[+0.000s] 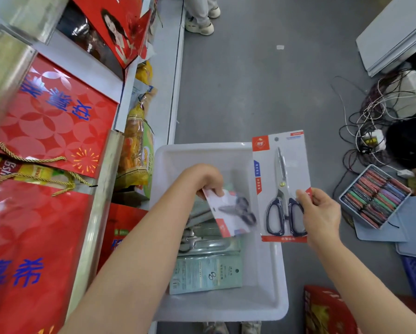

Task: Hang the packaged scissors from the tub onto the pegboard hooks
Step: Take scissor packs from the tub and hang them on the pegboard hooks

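Both forearms are cropped below. One scissors card is pinched by the right hand; a blurred card is gripped by the left hand over the tub.

A tub sits on the floor in the middle, directly below the viewer. Inside it, packaged scissors lie stacked toward its left side, with a flat pack nearest the viewer. The left hand is inside the tub, holding one scissors pack above the stack. The right hand holds another scissors card upright over the tub's right rim. Shelves with gift bags run along the left. To the right lie a tray of small packets and, beyond it, tangled cables. Someone's feet stand far ahead
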Available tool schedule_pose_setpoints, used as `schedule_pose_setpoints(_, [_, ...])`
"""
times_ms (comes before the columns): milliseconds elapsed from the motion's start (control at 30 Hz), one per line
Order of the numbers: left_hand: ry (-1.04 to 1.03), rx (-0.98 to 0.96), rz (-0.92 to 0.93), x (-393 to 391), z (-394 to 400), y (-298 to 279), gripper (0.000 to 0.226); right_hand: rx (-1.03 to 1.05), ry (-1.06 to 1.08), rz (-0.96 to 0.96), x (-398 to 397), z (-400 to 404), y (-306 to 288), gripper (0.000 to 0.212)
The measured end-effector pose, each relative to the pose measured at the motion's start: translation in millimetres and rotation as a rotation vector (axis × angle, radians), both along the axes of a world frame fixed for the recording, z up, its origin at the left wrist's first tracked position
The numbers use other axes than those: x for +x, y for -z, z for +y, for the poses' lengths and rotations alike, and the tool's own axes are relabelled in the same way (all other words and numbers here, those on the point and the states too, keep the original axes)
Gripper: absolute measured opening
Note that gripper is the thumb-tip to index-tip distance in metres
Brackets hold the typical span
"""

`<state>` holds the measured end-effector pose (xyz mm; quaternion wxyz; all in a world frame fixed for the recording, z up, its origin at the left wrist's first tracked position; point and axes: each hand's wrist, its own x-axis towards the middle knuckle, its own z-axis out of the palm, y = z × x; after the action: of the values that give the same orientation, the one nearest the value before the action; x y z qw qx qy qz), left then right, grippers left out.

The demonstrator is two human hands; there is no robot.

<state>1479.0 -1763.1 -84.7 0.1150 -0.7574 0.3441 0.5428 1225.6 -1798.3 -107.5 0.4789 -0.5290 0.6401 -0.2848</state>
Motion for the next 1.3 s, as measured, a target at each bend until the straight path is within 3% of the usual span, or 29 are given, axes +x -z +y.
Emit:
schedule_pose_setpoints(67, [0.07, 0.058, 0.003, 2.8, 2.4, 1.0, 0.025, -0.019, 0.002, -0.003, -5.5, -5.7, -3.0, 0.031])
schedule_pose_setpoints(233, [0.187, 0.03, -0.13, -6.1, 12.6, 18.3, 0.024, 0.011, -0.029, 0.011, 4.2, 3.4, -0.5, 0.031])
schedule_pose_setpoints(367, [0.203, -0.47, -0.427, -10.7, 44.5, 65.4, 0.032, 0.031, -0.053, 0.049, 19.1, 22.5, 11.6, 0.031])
schedule_pose_setpoints(434, [-0.165, -0.654, -0.619, -15.4, 73.8, 80.7, 0.036, 0.047, -0.057, 0.067, 25.7, 28.2, 15.5, 0.034])
schedule_pose_setpoints(500, [-0.667, -0.486, -0.706, -37.8, 109.6, 95.3, 0.057, 0.061, -0.058, 0.079, 32.4, 33.4, 18.5, 0.035])
schedule_pose_setpoints(534, [-0.832, -0.361, -0.685, -53.6, 123.7, 99.3, 0.066, 0.074, -0.059, 0.087, 35.6, 36.4, 19.5, 0.035])
schedule_pose_setpoints(600, [-0.927, -0.241, -0.658, -73.9, 139.3, 109.8, 0.069, 0.099, -0.067, 0.093, 41.5, 42.1, 21.1, 0.034])
schedule_pose_setpoints(734, [-1.04, -0.271, -0.715, -72.4, 126.7, 115.0, 0.066, 0.122, -0.08, 0.086, 48.5, 46.1, 23.4, 0.03])
schedule_pose_setpoints(834, [-0.883, -0.141, -0.674, -72.0, 113.9, 114.5, 0.078, 0.13, -0.084, 0.111, 46.1, 49.0, 28.4, 0.033])
schedule_pose_setpoints(901, [-0.796, -0.148, -0.664, -65.0, 106.4, 120.0, 0.063, 0.14, -0.093, 0.13, 42.8, 51.1, 30.0, 0.031])
schedule_pose_setpoints(1001, [-0.836, -0.293, -0.683, -51.1, 96.1, 119.9, 0.035, 0.121, -0.091, 0.131, 40.1, 52.1, 24.4, 0.033])
schedule_pose_setpoints(1101, [-1.097, -0.524, -0.515, -51.2, 90.9, 106.1, 0.018, 0.105, -0.085, 0.11, 39.2, 51.0, 15.2, 0.037])
schedule_pose_setpoints(1301, [-1.254, -0.997, -0.426, -32.7, 106.9, 37.1, 0.012, 0.101, -0.09, -0.101, 56.5, 55.4, -22.9, 0.036])
